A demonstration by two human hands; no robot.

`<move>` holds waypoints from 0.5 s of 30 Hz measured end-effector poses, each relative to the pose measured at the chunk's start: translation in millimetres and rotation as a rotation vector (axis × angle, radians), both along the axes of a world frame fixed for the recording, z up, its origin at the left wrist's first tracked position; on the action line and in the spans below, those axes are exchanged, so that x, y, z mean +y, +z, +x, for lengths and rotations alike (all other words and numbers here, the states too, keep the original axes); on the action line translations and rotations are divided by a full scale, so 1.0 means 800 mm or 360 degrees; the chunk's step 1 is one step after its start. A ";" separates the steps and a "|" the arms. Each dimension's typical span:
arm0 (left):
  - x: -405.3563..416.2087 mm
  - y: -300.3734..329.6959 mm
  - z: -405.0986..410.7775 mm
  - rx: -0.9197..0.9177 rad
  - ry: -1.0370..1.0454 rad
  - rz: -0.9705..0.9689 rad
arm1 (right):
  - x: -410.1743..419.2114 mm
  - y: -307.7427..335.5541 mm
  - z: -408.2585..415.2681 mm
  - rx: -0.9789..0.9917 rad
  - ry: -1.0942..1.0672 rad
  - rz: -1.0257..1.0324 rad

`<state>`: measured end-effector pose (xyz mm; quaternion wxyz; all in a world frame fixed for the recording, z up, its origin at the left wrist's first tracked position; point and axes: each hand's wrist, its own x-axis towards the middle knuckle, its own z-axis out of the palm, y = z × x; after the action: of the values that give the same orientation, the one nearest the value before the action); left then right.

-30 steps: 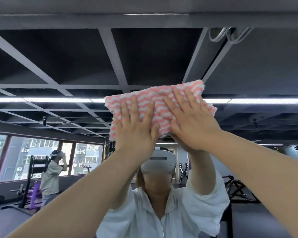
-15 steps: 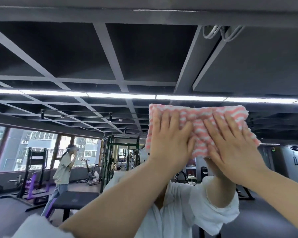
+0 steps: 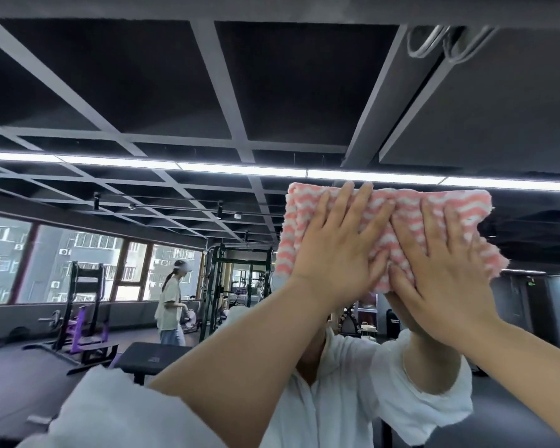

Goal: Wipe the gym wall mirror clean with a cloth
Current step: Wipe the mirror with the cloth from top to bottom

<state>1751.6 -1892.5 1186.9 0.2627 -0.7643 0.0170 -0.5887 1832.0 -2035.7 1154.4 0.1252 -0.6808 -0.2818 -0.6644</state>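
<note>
While the mirror (image 3: 143, 286) fills the whole view, reflecting the gym, the pink-and-white cloth (image 3: 401, 218) lies flat against it, right of centre, under the left hand (image 3: 333, 253) and right hand (image 3: 446, 279), fingers spread, palms pressing.

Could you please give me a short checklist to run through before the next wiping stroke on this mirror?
1. Cloth flat against the mirror: ok.
2. Left hand spread on the cloth: ok.
3. Right hand spread on the cloth: ok.
4. Cloth fully backed by the hands: not ok, its right corner sticks out past the fingers.
5. Mirror free of smears: cannot tell.
</note>
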 end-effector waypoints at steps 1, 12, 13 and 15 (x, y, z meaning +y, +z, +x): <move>0.009 0.000 -0.002 -0.0008 -0.0012 -0.0005 | 0.011 0.000 -0.003 -0.0040 0.0018 0.0007; 0.141 -0.017 -0.065 -0.0165 -0.0117 -0.0036 | 0.154 -0.004 -0.065 -0.0300 0.0186 -0.0009; 0.154 -0.020 -0.072 -0.0169 -0.0121 -0.0047 | 0.168 -0.007 -0.072 -0.0303 0.0206 -0.0004; 0.179 -0.027 -0.085 -0.0180 -0.0122 -0.0066 | 0.194 -0.013 -0.085 -0.0305 0.0232 -0.0014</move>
<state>1684.0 -1749.4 1165.1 0.2246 -0.7339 0.0190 -0.6408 1764.0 -1880.6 1143.6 0.1426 -0.5925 -0.3442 -0.7143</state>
